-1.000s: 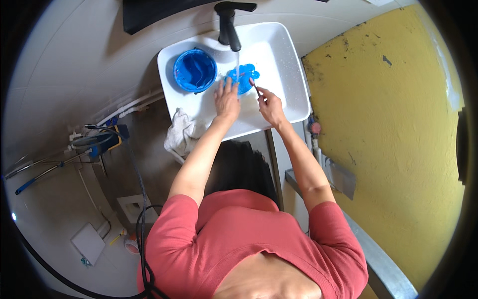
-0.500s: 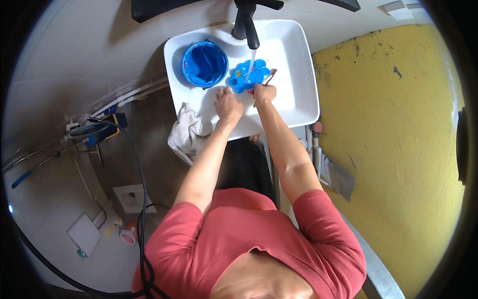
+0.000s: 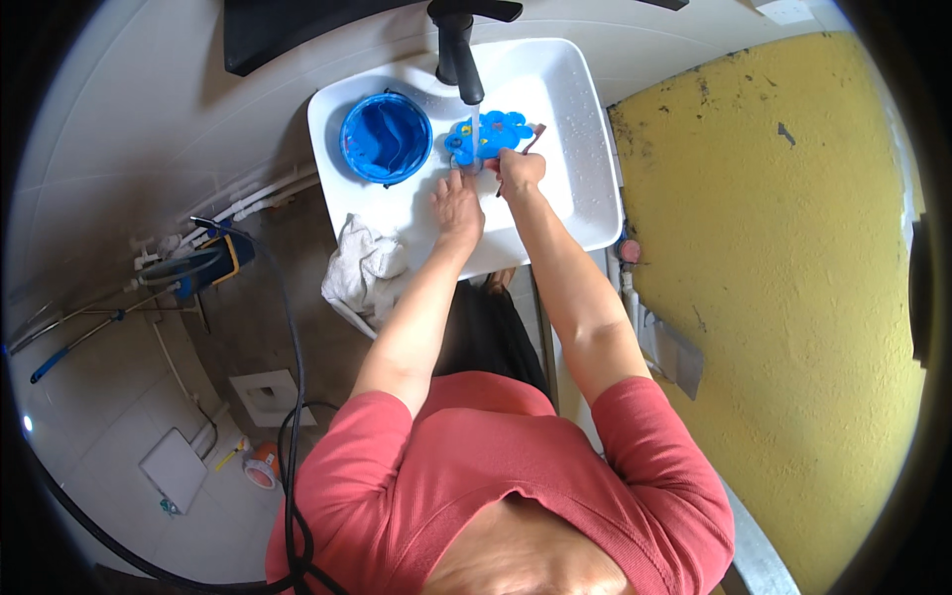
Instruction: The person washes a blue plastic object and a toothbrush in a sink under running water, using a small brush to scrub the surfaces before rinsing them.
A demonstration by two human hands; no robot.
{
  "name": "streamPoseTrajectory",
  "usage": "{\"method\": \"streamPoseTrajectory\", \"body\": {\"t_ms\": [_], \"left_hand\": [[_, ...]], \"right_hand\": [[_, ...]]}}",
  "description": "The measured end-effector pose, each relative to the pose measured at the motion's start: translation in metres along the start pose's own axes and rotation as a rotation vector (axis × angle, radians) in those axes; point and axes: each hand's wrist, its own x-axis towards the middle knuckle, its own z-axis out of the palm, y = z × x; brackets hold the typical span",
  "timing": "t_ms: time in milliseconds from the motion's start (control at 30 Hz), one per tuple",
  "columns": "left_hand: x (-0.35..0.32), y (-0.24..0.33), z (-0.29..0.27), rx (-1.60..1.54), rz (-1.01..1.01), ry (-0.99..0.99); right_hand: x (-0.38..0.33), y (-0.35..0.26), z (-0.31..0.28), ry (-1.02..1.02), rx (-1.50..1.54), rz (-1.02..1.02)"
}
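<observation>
A blue paint palette (image 3: 504,134) with rounded lobes and yellow and dark spots lies in the white sink (image 3: 587,149), under a stream of water from the black faucet (image 3: 458,61). My right hand (image 3: 520,173) is closed at the palette's near right side around a slim reddish-brown brush (image 3: 536,135), whose bristles I cannot make out. My left hand (image 3: 459,208) has its fingers stretched out, the tips at the palette's near left edge; whether they touch it is unclear. Left of the palette, a round blue bucket (image 3: 349,139) stands in the sink.
A crumpled whitish cloth (image 3: 359,266) hangs over the sink's near left corner. Black cables (image 3: 290,327) run down the left side. A yellow wall (image 3: 764,258) rises on the right. White pipes (image 3: 260,198) run along the wall at the left.
The view has shifted and turned slightly. My left hand's fingertips have come closer to the palette's near edge. My right hand still grips the brush beside it, and the water keeps running.
</observation>
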Motion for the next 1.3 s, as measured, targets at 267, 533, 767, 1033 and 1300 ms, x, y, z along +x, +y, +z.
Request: {"method": "streamPoseTrajectory", "body": {"t_ms": [267, 533, 767, 1033, 1300], "left_hand": [[0.012, 0.0, 0.004, -0.001, -0.082, 0.025], [-0.004, -0.023, -0.004, -0.094, -0.017, 0.023], [-0.028, -0.019, -0.006, -0.109, 0.056, 0.21], [-0.017, -0.007, 0.031, 0.039, 0.256, 0.129], [-0.014, -0.011, 0.031, 0.053, 0.256, 0.053]], "right_hand": [[-0.011, 0.012, -0.009, -0.027, 0.045, 0.004], [-0.013, 0.03, -0.015, -0.107, 0.011, 0.087], [-0.001, 0.06, -0.039, -0.084, -0.229, -0.121], [-0.03, 0.04, -0.048, -0.129, -0.86, -0.958], [-0.026, 0.028, -0.01, -0.188, -1.091, -0.854]]}}
